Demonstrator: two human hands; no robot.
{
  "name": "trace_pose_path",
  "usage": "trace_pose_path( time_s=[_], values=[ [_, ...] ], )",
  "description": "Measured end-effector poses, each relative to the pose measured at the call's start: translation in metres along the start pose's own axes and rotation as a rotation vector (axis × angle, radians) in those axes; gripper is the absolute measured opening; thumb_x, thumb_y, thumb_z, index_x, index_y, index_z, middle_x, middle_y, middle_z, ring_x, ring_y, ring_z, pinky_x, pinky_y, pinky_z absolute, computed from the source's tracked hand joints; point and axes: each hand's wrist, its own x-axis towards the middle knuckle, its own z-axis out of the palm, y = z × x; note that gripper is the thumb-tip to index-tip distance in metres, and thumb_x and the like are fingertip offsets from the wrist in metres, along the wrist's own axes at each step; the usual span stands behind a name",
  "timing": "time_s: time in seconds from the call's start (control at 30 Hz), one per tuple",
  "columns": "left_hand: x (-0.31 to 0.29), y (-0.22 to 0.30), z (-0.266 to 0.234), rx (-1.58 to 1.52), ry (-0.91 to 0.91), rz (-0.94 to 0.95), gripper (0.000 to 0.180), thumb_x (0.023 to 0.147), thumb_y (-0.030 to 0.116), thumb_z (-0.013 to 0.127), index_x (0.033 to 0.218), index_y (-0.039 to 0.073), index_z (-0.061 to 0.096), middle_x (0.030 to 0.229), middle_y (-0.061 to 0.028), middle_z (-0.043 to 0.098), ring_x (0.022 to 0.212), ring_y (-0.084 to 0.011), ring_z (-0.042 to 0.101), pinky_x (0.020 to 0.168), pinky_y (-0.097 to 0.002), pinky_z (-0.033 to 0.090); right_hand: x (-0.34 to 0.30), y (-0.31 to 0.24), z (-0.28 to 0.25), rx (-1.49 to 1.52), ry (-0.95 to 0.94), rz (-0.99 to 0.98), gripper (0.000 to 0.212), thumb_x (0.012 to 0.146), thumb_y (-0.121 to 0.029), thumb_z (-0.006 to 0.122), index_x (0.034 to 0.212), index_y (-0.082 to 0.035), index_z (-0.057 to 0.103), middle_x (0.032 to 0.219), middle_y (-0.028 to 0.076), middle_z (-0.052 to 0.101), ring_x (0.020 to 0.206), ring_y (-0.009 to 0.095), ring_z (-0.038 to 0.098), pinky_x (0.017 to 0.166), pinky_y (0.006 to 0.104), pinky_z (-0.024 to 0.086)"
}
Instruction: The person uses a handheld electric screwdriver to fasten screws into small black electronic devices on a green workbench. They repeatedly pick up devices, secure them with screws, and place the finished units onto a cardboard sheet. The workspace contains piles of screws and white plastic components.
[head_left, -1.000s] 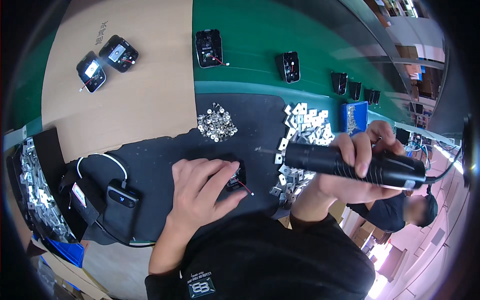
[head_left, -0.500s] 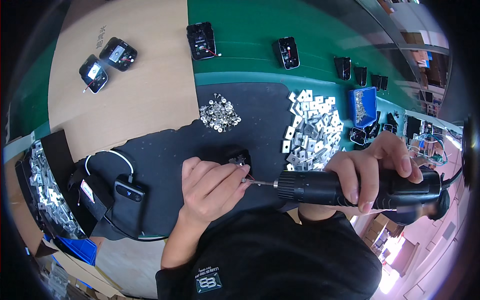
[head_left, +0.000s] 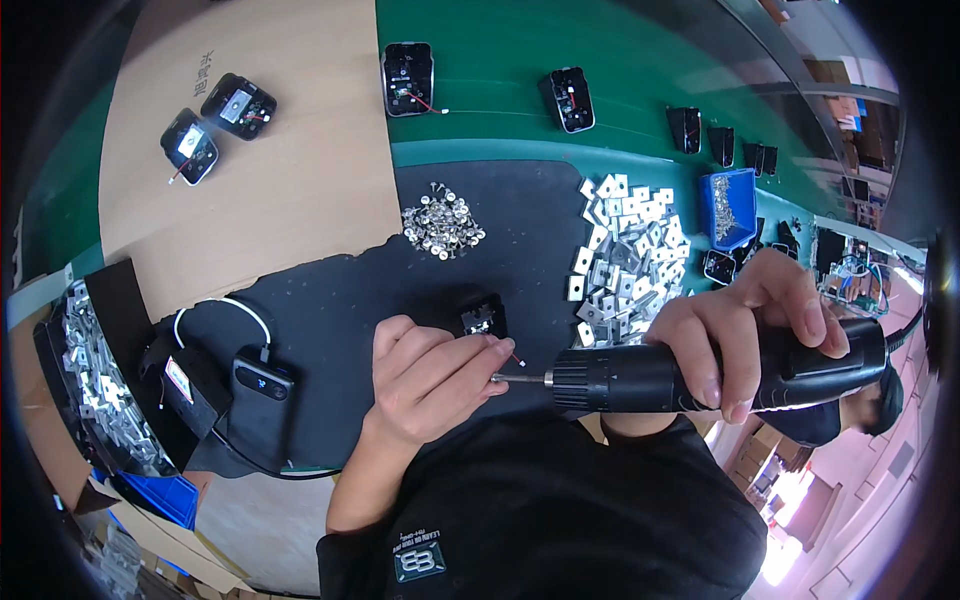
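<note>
My right hand is wrapped round a black electric screwdriver, which lies level with its bit pointing left. My left hand is closed in a pinch at the bit's end; a small silver screw shows only in part between the fingertips. Just beyond these fingers a black housing rests on the dark mat, with a thin red wire coming out of it. The left hand partly hides the housing. Farther off lies a heap of silver screws.
Square metal pieces are heaped right of the mat, beside a blue bin of small parts. Black housings stand on the green surface and on cardboard. A power bank lies left. Another person is at right.
The screwdriver's bit and my left fingertips have moved slightly toward me and away from the housing. More of the housing and its red wire shows now.
</note>
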Motion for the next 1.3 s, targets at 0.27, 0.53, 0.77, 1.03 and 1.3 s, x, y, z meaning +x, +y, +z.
trace_pose_path(
  time_s=[0.27, 0.53, 0.77, 1.03, 1.3],
  values=[
    [-0.005, -0.001, 0.006, -0.023, 0.011, 0.004, 0.023, 0.079, 0.028, 0.070, 0.090, 0.008, 0.072, 0.084, 0.0002, 0.066, 0.065, -0.0154, 0.053, 0.063, -0.0309, 0.035, 0.008, 0.007, 0.005, 0.023, 0.040, 0.008, 0.025, 0.084, -0.025, 0.066, 0.105, -0.011, 0.063, 0.124, 0.012, 0.043, 0.081, 0.028, 0.063, 0.072, 0.0397, 0.052],
    [0.000, 0.000, -0.005, 0.098, -0.106, -0.062, 0.047, 0.071, 0.042, 0.074, 0.101, 0.006, 0.068, 0.098, -0.0036, 0.066, 0.082, -0.0185, 0.055, 0.075, -0.0350, 0.035, 0.003, 0.020, -0.009, -0.185, -0.157, -0.047, 0.043, 0.083, -0.021, 0.074, 0.114, -0.013, 0.045, 0.080, 0.004, 0.064, 0.070, 0.018, 0.063, 0.068, 0.0314, 0.053],
    [-0.013, -0.001, 0.005, 0.217, -0.373, -0.255, 0.083, 0.055, 0.036, 0.083, 0.125, 0.002, 0.054, 0.120, -0.0085, 0.057, 0.101, -0.0243, 0.054, 0.087, -0.0403, 0.034, -0.025, 0.045, 0.001, -0.500, 0.177, -0.099, 0.043, 0.079, -0.005, 0.071, 0.112, -0.007, 0.044, 0.071, 0.004, 0.057, 0.066, 0.018, 0.057, 0.065, 0.0349, 0.047],
    [-0.007, -0.005, 0.010, 0.169, -0.347, -0.316, 0.078, 0.052, 0.027, 0.084, 0.123, 0.010, 0.058, 0.106, -0.0031, 0.058, 0.091, -0.0209, 0.052, 0.084, -0.0386, 0.035, -0.027, 0.058, 0.003, -0.588, 0.251, -0.094, 0.041, 0.076, 0.002, 0.069, 0.109, -0.006, 0.046, 0.074, 0.006, 0.058, 0.066, 0.018, 0.057, 0.066, 0.0359, 0.048],
    [-0.002, -0.005, 0.012, 0.167, -0.353, -0.313, 0.076, 0.048, 0.026, 0.084, 0.119, 0.010, 0.061, 0.103, -0.0039, 0.059, 0.092, -0.0226, 0.053, 0.086, -0.0395, 0.035, -0.023, 0.062, 0.005, -0.631, 0.275, -0.034, 0.033, 0.079, -0.007, 0.070, 0.102, -0.011, 0.046, 0.072, 0.003, 0.056, 0.062, 0.017, 0.055, 0.061, 0.0327, 0.046]
  ],
)
